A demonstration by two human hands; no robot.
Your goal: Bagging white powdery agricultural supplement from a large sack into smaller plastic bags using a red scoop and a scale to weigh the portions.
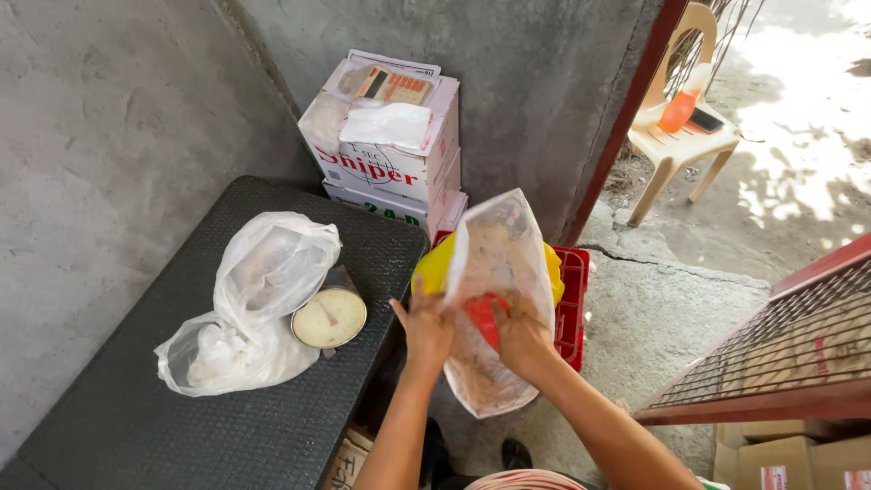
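Together the left hand (426,328) and right hand (521,336) grip a clear plastic bag (494,272) by its sides, holding it upright above a red crate (573,304), likely so its pale contents and red scoop (484,318) stay inside. A dial scale (328,318) rests on the dark table (181,426) nearby.

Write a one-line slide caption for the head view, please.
Both hands, left hand and right hand, hold a clear plastic bag over a red crate.

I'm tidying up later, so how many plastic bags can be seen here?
3: one in both hands, one big white bag on the black table beside the scale, one small bag atop the stacked boxes. Others may be hidden.
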